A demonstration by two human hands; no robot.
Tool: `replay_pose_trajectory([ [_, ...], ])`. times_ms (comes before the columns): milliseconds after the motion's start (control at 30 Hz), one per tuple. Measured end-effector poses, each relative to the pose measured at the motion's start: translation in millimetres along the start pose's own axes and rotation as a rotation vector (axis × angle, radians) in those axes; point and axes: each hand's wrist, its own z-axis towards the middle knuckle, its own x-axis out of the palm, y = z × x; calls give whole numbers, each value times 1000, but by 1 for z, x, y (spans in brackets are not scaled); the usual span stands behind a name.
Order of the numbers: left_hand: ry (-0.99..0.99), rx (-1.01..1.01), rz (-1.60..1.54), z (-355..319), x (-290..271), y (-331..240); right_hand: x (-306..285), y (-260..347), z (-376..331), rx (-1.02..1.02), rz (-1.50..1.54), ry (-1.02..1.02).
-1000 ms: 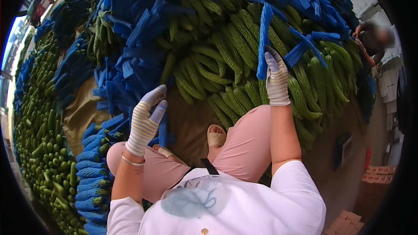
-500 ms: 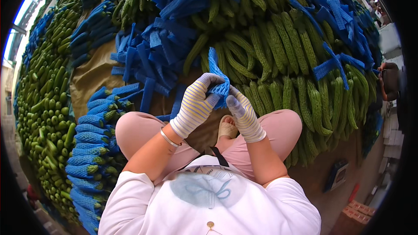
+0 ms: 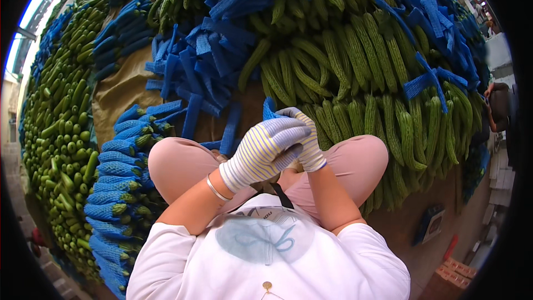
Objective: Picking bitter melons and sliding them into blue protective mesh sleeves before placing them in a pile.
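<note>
My left hand [image 3: 265, 153], in a striped work glove, and my right hand [image 3: 308, 145], gloved the same, meet in front of my chest above my pink-trousered knees. Together they grip a blue foam net sleeve [image 3: 270, 108], of which only the top end shows above the fingers. Just beyond the hands lies a wide heap of long green bitter gourds [image 3: 355, 72]. Loose blue net sleeves [image 3: 205, 61] are piled over the gourds to the upper left.
Gourds wrapped in blue net sleeves [image 3: 119, 189] are stacked at my left knee. A long bank of green cucumbers [image 3: 61, 133] runs down the far left. Brown sacking [image 3: 119, 94] lies between them. Another person [image 3: 499, 105] is at the right edge.
My right hand came down from the gourd heap with a blue sleeve, my left hand joined it, and both have drawn closer to my chest, the left now covering the right.
</note>
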Motion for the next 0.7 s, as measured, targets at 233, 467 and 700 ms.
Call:
replay_pose_trajectory([
  [233, 164, -392, 326, -40, 23, 43, -15, 14, -3, 121, 97, -199],
  [467, -550, -731, -1431, -29, 35, 63, 16, -2, -32, 104, -45, -125],
  [700, -5, -343, 58, -15, 30, 85, 27, 37, -21, -50, 421, -240],
])
